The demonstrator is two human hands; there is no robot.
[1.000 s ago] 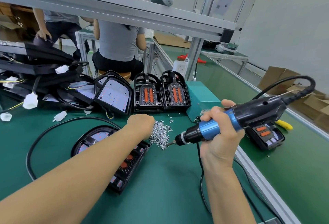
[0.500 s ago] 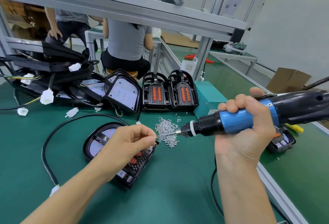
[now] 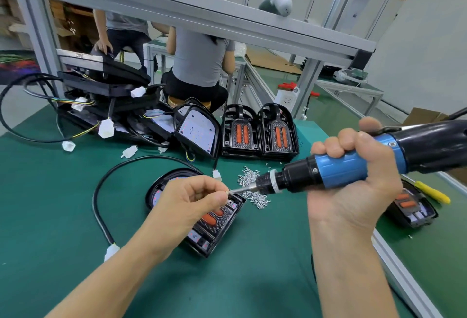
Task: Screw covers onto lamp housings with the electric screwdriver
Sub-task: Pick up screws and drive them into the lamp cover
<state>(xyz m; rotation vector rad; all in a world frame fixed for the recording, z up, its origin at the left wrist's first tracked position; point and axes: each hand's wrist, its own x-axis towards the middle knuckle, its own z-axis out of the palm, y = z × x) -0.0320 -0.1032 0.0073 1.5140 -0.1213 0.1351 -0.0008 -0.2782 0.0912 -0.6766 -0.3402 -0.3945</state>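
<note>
A black lamp housing [image 3: 214, 231] with orange reflectors and a black cable lies flat on the green mat, partly hidden under my left hand. My left hand [image 3: 187, 201] hovers over it and pinches a small screw [image 3: 228, 192] at the tip of the screwdriver bit. My right hand [image 3: 353, 178] grips the blue-and-black electric screwdriver [image 3: 336, 168], held nearly level and pointing left. A loose pile of screws [image 3: 252, 186] lies just behind the housing.
Two finished lamps [image 3: 260, 135] stand upright at the back, beside a heap of housings and wired parts [image 3: 113, 105]. Another lamp [image 3: 412, 206] and a yellow-handled tool [image 3: 432, 191] lie right of the aluminium rail [image 3: 404, 274]. Two people sit beyond the bench frame.
My left hand left the screw pile and came back over the housing with a screw. The screwdriver swung in so that its bit tip meets the screw at my fingertips.
</note>
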